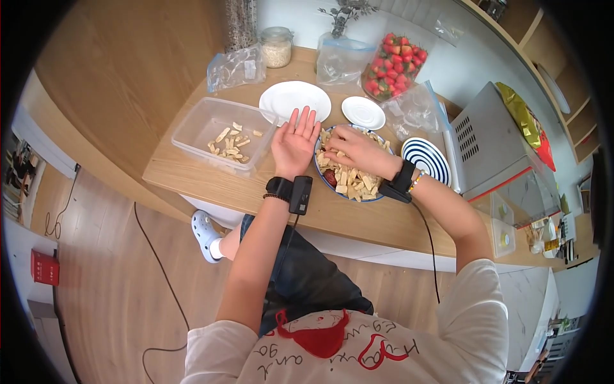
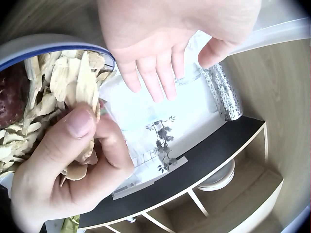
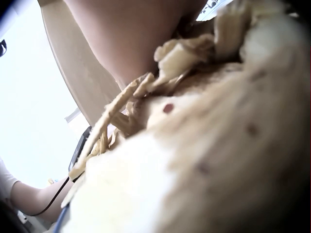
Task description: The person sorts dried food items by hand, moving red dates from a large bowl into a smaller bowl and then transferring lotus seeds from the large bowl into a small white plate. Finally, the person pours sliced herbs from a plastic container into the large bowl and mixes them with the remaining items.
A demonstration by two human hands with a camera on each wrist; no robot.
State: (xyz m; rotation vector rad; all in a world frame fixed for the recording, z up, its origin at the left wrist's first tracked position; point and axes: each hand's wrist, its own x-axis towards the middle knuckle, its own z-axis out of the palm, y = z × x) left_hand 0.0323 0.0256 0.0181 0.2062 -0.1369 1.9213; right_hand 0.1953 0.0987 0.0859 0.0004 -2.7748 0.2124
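Note:
My right hand point(image 1: 363, 153) is over a blue-rimmed bowl point(image 2: 53, 49) heaped with pale dried root slices point(image 1: 355, 182). In the left wrist view its thumb and curled fingers pinch a few of these slices point(image 2: 86, 86). A wrinkled dark red date point(image 1: 329, 178) lies among the slices at the bowl's near left. Just left of the bowl, my left hand point(image 1: 295, 148) is held palm up with its fingers extended and nothing on it. Slices fill much of the right wrist view at close range, blurred.
A clear plastic box point(image 1: 181, 136) with some slices stands at the left. White plates point(image 1: 288, 96) and a blue-striped dish point(image 1: 426, 161) lie around the bowl. Behind are a glass jar point(image 1: 276, 48), plastic bags and a bag of strawberries point(image 1: 396, 64). A grey appliance point(image 1: 486, 137) stands right.

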